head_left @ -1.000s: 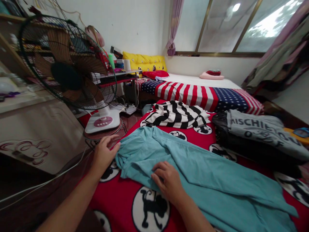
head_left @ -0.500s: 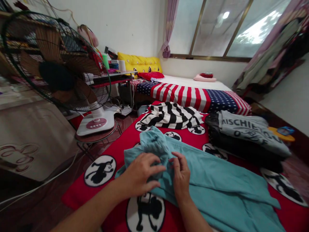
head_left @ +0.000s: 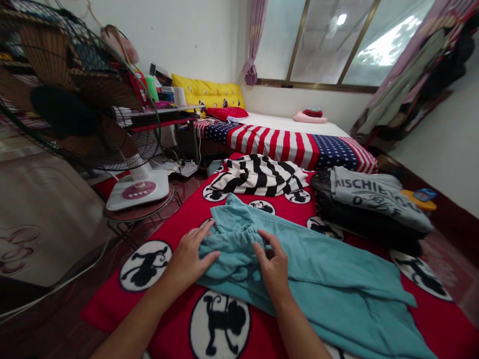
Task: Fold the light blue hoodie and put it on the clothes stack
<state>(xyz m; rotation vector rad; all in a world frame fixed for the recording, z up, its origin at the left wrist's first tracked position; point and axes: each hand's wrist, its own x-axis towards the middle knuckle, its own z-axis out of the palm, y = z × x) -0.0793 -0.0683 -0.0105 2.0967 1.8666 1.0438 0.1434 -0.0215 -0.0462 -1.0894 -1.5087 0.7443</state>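
Observation:
A pair of teal trousers (head_left: 337,269) lies across the red cloth, with the legs stretching toward the lower right. The gathered elastic waistband (head_left: 234,242) is bunched up between my hands. My left hand (head_left: 190,257) is at its left end, with the thumb on top of the fabric and the fingers around the far side. At the right end, my right hand (head_left: 273,262) has its thumb and fingers closed on the band. Part of the fingers on each hand is hidden by cloth or by the hand itself.
Beyond the trousers lies a black-and-white striped garment (head_left: 262,174). A grey printed shirt (head_left: 377,194) tops a dark folded pile (head_left: 366,224) at the right. An electric fan (head_left: 138,187) stands on a stool at the left. A bed (head_left: 277,144) is behind.
My left hand has moved left, from over the waistband to its left end. The bunched waistband now lies flatter and wider between my hands. The view has shifted slightly right.

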